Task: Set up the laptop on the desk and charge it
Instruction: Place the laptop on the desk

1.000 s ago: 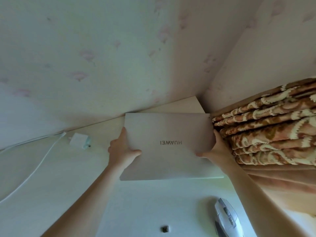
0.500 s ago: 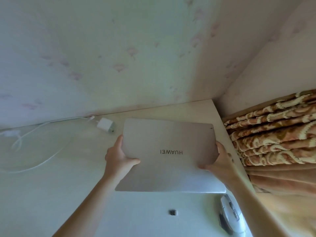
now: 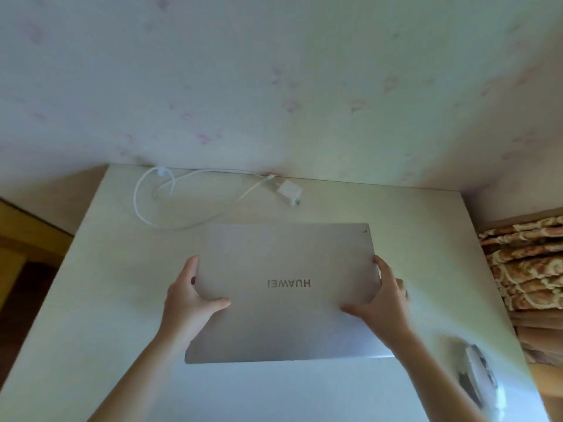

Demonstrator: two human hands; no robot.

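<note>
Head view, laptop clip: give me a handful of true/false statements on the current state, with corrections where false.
1. The laptop is closed. True.
2. Only one hand holds it. False: the left hand and the right hand grip opposite side edges.
3. The charger lies beyond the laptop, near the wall. True.
4. The cable is plugged into the laptop. False: it lies looped on the desk, apart from it.
5. A mouse lies left of the laptop. False: right.
</note>
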